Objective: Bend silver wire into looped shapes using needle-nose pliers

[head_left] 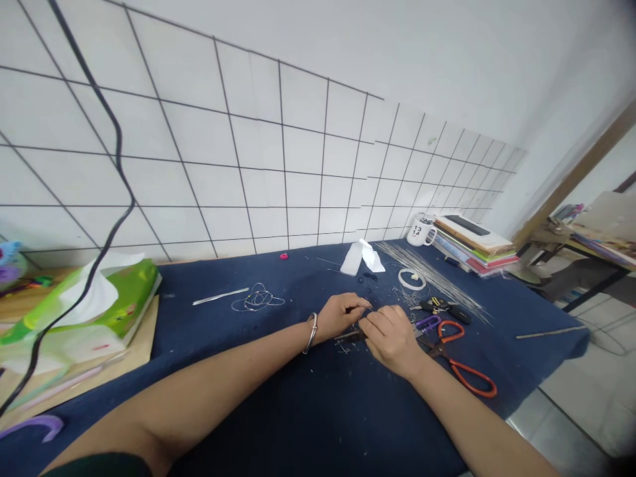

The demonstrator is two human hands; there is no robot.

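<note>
Over the dark blue cloth (318, 411) my left hand (342, 314) and my right hand (391, 336) meet, fingers pinched close together. Whatever they hold between the fingertips is too small to make out. A silver bangle (311, 333) circles my left wrist. Short wire clippings (344, 346) lie just below the hands, beside a dark tool partly covered by my right hand. Right of my right hand are orange-handled scissors (472, 379), a purple-handled tool (427, 323) and black pliers (450, 309). A coil of thin wire (412, 279) lies behind them.
Long straight wires (434, 278) stretch across the back right. Near the wall stand a white mug (421, 230) and stacked books (474, 242). At left are a tangled wire loop (258, 299), short wire lengths (220, 296), a green tissue pack (119, 291) and a hanging black cable (119, 139).
</note>
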